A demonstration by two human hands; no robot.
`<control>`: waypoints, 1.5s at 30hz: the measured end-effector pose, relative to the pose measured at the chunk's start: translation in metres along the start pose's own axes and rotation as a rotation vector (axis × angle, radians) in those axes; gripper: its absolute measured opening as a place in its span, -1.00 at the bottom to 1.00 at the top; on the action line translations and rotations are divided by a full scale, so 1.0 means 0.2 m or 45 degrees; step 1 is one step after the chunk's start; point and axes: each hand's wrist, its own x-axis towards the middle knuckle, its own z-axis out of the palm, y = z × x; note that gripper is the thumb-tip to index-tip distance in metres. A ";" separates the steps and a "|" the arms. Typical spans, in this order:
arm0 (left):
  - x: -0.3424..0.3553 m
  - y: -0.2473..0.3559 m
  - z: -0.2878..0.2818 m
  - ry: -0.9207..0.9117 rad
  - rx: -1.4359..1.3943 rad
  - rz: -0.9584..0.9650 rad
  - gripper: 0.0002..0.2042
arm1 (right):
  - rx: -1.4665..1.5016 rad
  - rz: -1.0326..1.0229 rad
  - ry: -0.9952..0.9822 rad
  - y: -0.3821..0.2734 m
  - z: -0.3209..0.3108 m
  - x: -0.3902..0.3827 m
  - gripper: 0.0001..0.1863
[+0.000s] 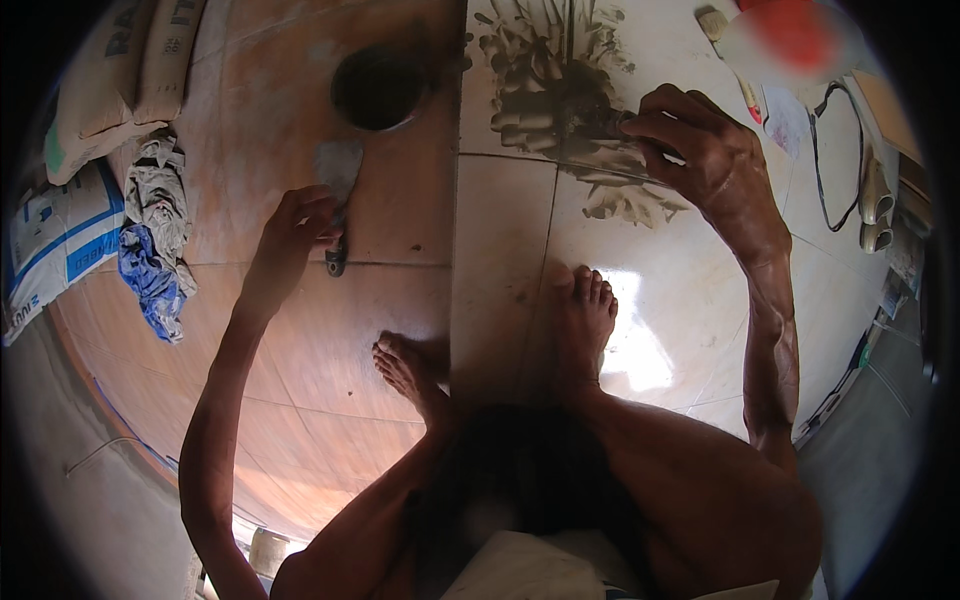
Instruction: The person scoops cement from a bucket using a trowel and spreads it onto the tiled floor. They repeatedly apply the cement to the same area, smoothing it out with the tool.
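Observation:
My left hand [305, 222] has its fingers bent round the dark handle of a putty knife [340, 165]. The knife's flat grey blade points away from me, over the brownish tiles. At the right, my right hand [700, 145] is pinched at the edge of a wet, dark grey smear of grout-like paste [545, 95]. Something small and dark shows at its fingertips, but I cannot make out what it is. The smear covers a pale tile and crosses the joint lines [556, 200]. Beyond the putty knife stands a round black bowl [378, 88].
Full sacks [105, 75], a white-and-blue bag [65, 235] and a crumpled cloth [155, 200] lie at the left. A paintbrush [715, 28], a dark cord [822, 170] and sandals [876, 205] lie at the right. My bare feet [590, 320] straddle the step edge between the floors.

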 end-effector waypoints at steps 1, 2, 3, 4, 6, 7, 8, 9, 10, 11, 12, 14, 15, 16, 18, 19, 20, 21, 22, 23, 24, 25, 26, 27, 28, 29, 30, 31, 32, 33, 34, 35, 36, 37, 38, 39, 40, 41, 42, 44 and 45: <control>0.00 0.00 -0.01 -0.005 -0.009 0.000 -0.52 | -0.047 -0.009 0.003 0.02 -0.03 0.00 -0.71; 0.00 -0.01 -0.01 -0.010 -0.017 0.001 -0.52 | -0.002 -0.016 0.011 0.03 -0.02 0.01 -0.72; 0.00 -0.01 0.00 -0.010 -0.006 -0.021 -0.52 | 0.030 -0.008 0.020 0.03 -0.02 0.03 -0.72; 0.01 -0.01 0.01 -0.012 0.007 -0.042 -0.52 | 0.062 0.000 0.029 0.03 -0.01 0.04 -0.72; 0.01 -0.01 0.00 -0.023 0.020 -0.045 -0.52 | 0.032 -0.068 0.049 -0.01 0.04 0.08 -0.73; 0.01 -0.01 -0.01 -0.032 0.020 -0.026 -0.52 | 0.017 -0.111 0.060 -0.03 0.08 0.10 -0.74; 0.00 -0.01 -0.01 -0.039 0.019 -0.009 -0.52 | 0.002 -0.156 0.071 -0.04 0.10 0.11 -0.74; 0.00 -0.01 -0.01 -0.032 0.025 -0.001 -0.52 | 0.006 -0.149 0.081 -0.03 0.11 0.10 -0.71; 0.00 0.03 0.01 -0.016 0.032 0.005 -0.53 | 0.039 -0.081 0.054 -0.02 0.09 0.09 -0.71; -0.01 0.05 0.01 0.002 0.039 0.010 -0.54 | 0.073 -0.016 0.026 0.01 0.06 0.05 -0.70; -0.01 0.05 0.01 0.002 0.033 0.020 -0.54 | 0.103 0.056 -0.004 0.05 0.02 0.01 -0.69; -0.02 0.04 0.00 -0.004 0.016 0.036 -0.54 | 0.265 0.189 -0.047 0.11 -0.05 -0.05 -0.70; -0.02 0.05 0.01 -0.009 0.000 0.032 -0.53 | 0.284 0.239 -0.033 0.16 -0.09 -0.11 -0.69; -0.02 0.05 0.01 -0.017 -0.008 0.026 -0.53 | 0.308 0.295 -0.015 0.18 -0.10 -0.14 -0.69; 0.00 0.06 0.03 -0.031 -0.009 0.009 -0.53 | 0.230 0.283 -0.002 0.19 -0.08 -0.19 -0.73; -0.01 0.04 0.02 -0.024 0.002 -0.012 -0.53 | 0.199 0.274 0.004 0.16 -0.04 -0.19 -0.75; -0.01 0.03 0.02 -0.019 0.012 -0.031 -0.53 | 0.303 0.326 0.021 0.13 0.02 -0.19 -0.73; -0.01 0.03 0.01 -0.024 0.019 -0.011 -0.53 | 0.203 0.270 -0.003 0.09 0.04 -0.15 -0.72; -0.01 0.02 0.00 -0.028 0.026 0.009 -0.53 | 0.102 0.214 -0.028 0.08 0.04 -0.12 -0.71; -0.01 0.01 -0.01 -0.031 0.032 0.028 -0.53 | 0.173 0.259 -0.024 0.08 0.04 -0.12 -0.72; -0.01 0.04 -0.01 -0.026 0.034 0.043 -0.52 | 0.237 0.296 -0.020 0.09 0.02 -0.12 -0.72; 0.00 0.06 0.01 -0.018 0.035 0.056 -0.52 | 0.302 0.331 -0.017 0.11 0.00 -0.11 -0.72; 0.00 0.08 0.01 -0.008 0.036 0.067 -0.52 | 0.271 0.310 -0.010 0.13 -0.01 -0.13 -0.72; 0.01 0.09 0.02 -0.018 0.028 0.066 -0.52 | 0.232 0.301 0.001 0.17 -0.03 -0.18 -0.72; 0.02 0.08 0.02 -0.023 0.020 0.058 -0.52 | 0.201 0.288 0.007 0.19 -0.03 -0.21 -0.72; 0.02 0.07 0.02 -0.029 0.014 0.049 -0.52 | 0.281 0.307 0.032 0.22 0.01 -0.23 -0.71; 0.02 0.07 0.03 -0.019 0.023 0.020 -0.52 | 0.284 0.297 0.026 0.21 0.01 -0.21 -0.71; 0.01 0.06 0.03 -0.009 0.035 -0.013 -0.51 | 0.290 0.288 0.019 0.17 0.03 -0.17 -0.71; 0.00 0.05 0.03 0.001 0.047 -0.045 -0.51 | 0.296 0.279 0.012 0.13 0.04 -0.13 -0.71; -0.01 0.04 0.02 -0.005 0.042 -0.031 -0.51 | 0.283 0.296 -0.009 0.10 0.04 -0.09 -0.72; -0.01 0.02 0.00 -0.011 0.037 -0.017 -0.51 | 0.289 0.297 0.005 0.10 0.03 -0.09 -0.72; -0.01 0.00 -0.01 -0.016 0.031 -0.004 -0.51 | 0.294 0.297 0.018 0.11 0.02 -0.11 -0.72; 0.00 0.00 -0.01 -0.017 0.023 0.020 -0.51 | 0.297 0.289 0.030 0.11 0.01 -0.12 -0.72; 0.00 0.01 -0.01 -0.012 0.018 0.041 -0.51 | 0.391 0.325 0.033 0.12 -0.02 -0.17 -0.71; -0.01 0.03 0.00 -0.006 0.013 0.062 -0.51 | 0.395 0.353 0.012 0.13 -0.03 -0.21 -0.71; 0.00 0.03 0.00 -0.009 0.023 0.049 -0.51 | 0.397 0.391 -0.013 0.12 -0.04 -0.25 -0.70; 0.00 0.05 0.01 -0.013 0.034 0.037 -0.52 | 0.398 0.430 -0.037 0.13 -0.04 -0.28 -0.70; 0.00 0.05 0.01 -0.017 0.046 0.025 -0.52 | 0.440 0.454 -0.058 0.13 -0.01 -0.29 -0.70; 0.01 0.06 0.03 -0.007 0.031 0.002 -0.54 | 0.382 0.410 -0.045 0.11 0.01 -0.28 -0.70; 0.00 0.05 0.04 0.022 0.009 -0.045 -0.58 | 0.274 0.316 -0.018 0.04 0.06 -0.21 -0.69; 0.00 0.04 0.02 0.009 -0.015 -0.010 -0.58 | 0.256 0.309 -0.055 0.02 0.05 -0.17 -0.69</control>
